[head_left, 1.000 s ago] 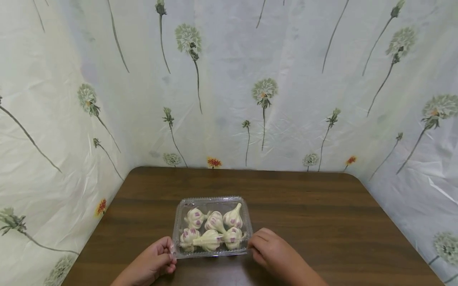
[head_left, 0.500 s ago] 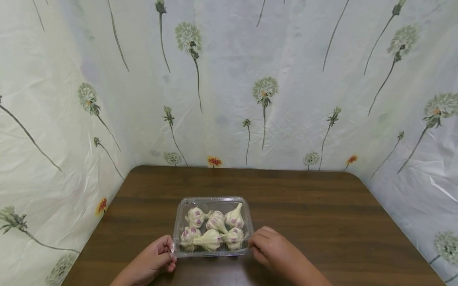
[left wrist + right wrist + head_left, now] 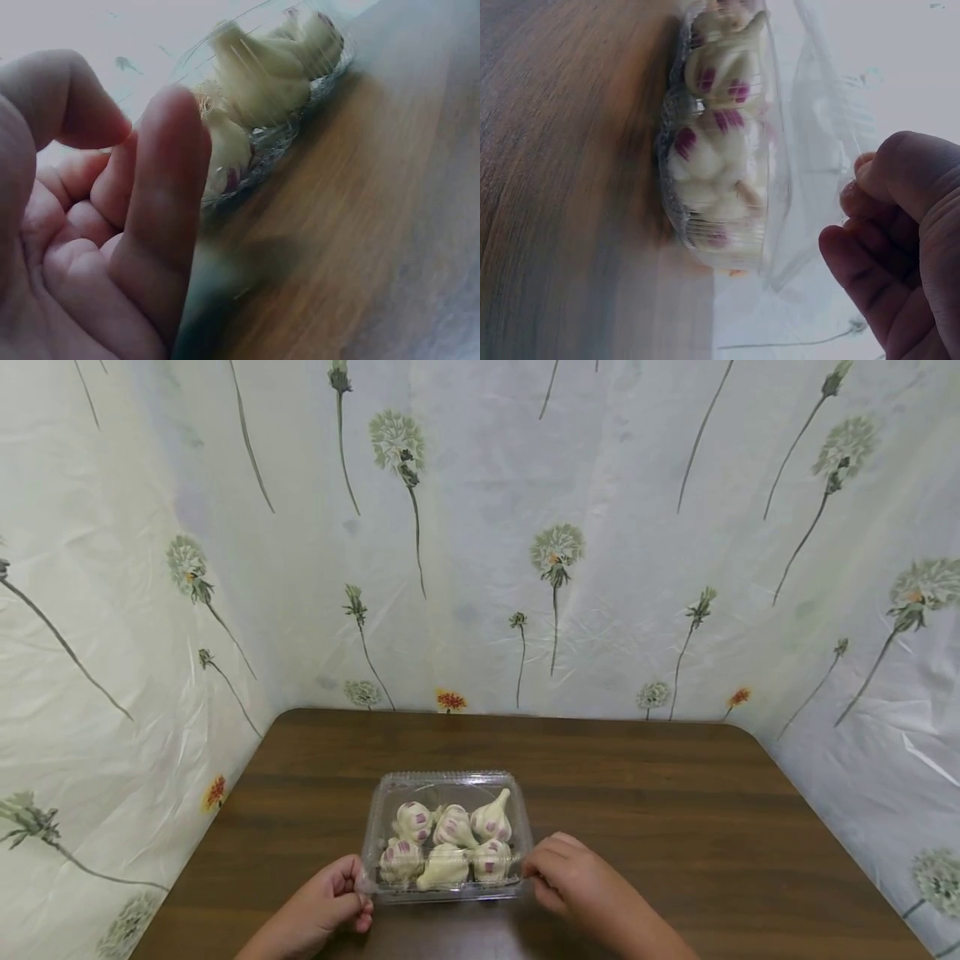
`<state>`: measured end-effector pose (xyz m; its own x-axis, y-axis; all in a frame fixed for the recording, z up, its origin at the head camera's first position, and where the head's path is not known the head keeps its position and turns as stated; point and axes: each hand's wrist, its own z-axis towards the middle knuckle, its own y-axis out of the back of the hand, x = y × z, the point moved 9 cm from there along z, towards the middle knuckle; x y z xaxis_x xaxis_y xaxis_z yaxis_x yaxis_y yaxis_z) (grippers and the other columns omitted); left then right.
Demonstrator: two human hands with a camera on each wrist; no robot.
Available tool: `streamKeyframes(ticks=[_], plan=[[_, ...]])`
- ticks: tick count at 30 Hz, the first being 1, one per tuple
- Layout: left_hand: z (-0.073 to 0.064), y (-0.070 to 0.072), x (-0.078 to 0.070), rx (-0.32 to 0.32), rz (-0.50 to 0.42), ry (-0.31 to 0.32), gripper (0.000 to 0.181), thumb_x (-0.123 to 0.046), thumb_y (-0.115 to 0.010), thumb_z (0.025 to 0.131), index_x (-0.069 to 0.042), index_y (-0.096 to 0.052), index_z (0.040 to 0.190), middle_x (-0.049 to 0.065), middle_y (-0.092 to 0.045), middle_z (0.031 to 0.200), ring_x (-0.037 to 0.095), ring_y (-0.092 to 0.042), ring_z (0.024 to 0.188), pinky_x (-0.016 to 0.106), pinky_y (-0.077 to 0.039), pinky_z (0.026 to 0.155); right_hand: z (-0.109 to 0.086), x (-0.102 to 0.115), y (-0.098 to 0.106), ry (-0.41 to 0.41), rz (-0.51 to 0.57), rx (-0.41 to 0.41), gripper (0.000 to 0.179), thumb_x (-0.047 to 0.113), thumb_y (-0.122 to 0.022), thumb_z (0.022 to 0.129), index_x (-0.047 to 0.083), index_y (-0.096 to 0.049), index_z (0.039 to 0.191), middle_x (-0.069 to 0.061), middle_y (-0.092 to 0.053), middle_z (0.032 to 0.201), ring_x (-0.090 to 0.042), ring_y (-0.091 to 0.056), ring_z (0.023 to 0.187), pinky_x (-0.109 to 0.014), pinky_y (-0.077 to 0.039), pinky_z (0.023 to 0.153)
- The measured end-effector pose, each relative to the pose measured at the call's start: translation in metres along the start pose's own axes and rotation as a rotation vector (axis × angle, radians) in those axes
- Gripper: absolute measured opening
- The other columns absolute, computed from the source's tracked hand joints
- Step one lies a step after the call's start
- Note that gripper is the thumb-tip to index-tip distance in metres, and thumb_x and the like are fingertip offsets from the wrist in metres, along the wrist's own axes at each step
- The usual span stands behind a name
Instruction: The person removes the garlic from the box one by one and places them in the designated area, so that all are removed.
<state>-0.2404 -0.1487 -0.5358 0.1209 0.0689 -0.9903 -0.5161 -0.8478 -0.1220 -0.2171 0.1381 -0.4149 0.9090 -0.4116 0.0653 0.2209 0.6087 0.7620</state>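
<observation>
A clear plastic clamshell container (image 3: 392,793) holds several garlic bulbs (image 3: 493,818) with white skins and purple patches. In the head view, my left hand (image 3: 330,893) pinches its near left corner between thumb and fingers. At the near right corner, my right hand (image 3: 573,877) pinches the plastic edge. The right wrist view shows the right thumb and fingers (image 3: 896,180) on a thin clear flap, which stands a little apart from the part with the bulbs. From the left wrist, the thumb and forefinger close together at the left hand (image 3: 112,187), with the container's end partly hidden behind them.
A dark brown wooden table (image 3: 637,777) with rounded far corners lies under the container. White curtains (image 3: 465,527) printed with dandelions hang behind it and on both sides.
Inside the container the bulbs have shifted; the front middle one has turned, and its stem now points nearer me. Both hands keep their hold with barely any movement.
</observation>
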Motion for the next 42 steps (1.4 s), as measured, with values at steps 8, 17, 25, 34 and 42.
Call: streamKeyframes(ticks=[8, 17, 25, 34, 42], plan=[[-0.002, -0.001, 0.006, 0.012, -0.14, 0.126, 0.014, 0.0, -0.053, 0.099, -0.014, -0.052, 0.096, -0.001, -0.063, 0.083, 0.011, -0.069, 0.073, 0.023, -0.061, 0.067, 0.0, -0.002, 0.002, 0.001, 0.009, -0.035, 0.019, 0.009, -0.05, 0.101, 0.014, -0.068, 0.1, 0.01, -0.065, 0.099, -0.009, -0.057, 0.09, -0.019, -0.047, 0.078], [-0.003, 0.031, 0.002, -0.297, -0.018, 0.153, 0.01, -0.01, -0.046, 0.105, -0.006, -0.055, 0.104, 0.008, -0.061, 0.094, 0.024, -0.068, 0.082, 0.04, -0.065, 0.073, 0.003, -0.004, 0.008, -0.036, -0.003, -0.081, 0.021, 0.018, -0.05, 0.106, 0.015, -0.07, 0.099, 0.009, -0.067, 0.099, -0.009, -0.06, 0.09, -0.02, -0.05, 0.082], [0.001, 0.04, -0.011, -0.519, 0.171, 0.015, 0.033, 0.002, -0.057, 0.099, 0.003, -0.054, 0.131, 0.02, -0.059, 0.126, 0.02, -0.067, 0.093, 0.035, -0.063, 0.073, 0.002, -0.007, 0.013, -0.062, -0.012, -0.138, 0.023, 0.027, -0.053, 0.108, 0.015, -0.071, 0.1, 0.008, -0.066, 0.103, -0.011, -0.059, 0.094, -0.022, -0.049, 0.085], [0.005, 0.034, -0.016, -0.472, 0.255, -0.046, 0.047, -0.008, -0.07, 0.099, -0.001, -0.056, 0.143, 0.019, -0.064, 0.126, 0.01, -0.065, 0.084, 0.026, -0.057, 0.07, 0.0, -0.022, 0.02, -0.2, 0.049, -0.171, 0.022, 0.007, -0.074, 0.085, 0.012, -0.071, 0.107, 0.005, -0.065, 0.11, -0.014, -0.06, 0.104, -0.019, -0.045, 0.097], [0.007, 0.03, -0.017, -0.427, 0.221, -0.107, 0.047, -0.005, -0.069, 0.099, -0.001, -0.058, 0.144, 0.021, -0.052, 0.149, 0.012, -0.066, 0.095, 0.024, -0.058, 0.076, 0.006, -0.046, 0.021, -0.357, 0.22, -0.226, 0.038, -0.005, -0.078, 0.084, 0.012, -0.069, 0.117, -0.002, -0.066, 0.115, -0.014, -0.063, 0.104, -0.018, -0.053, 0.094]])
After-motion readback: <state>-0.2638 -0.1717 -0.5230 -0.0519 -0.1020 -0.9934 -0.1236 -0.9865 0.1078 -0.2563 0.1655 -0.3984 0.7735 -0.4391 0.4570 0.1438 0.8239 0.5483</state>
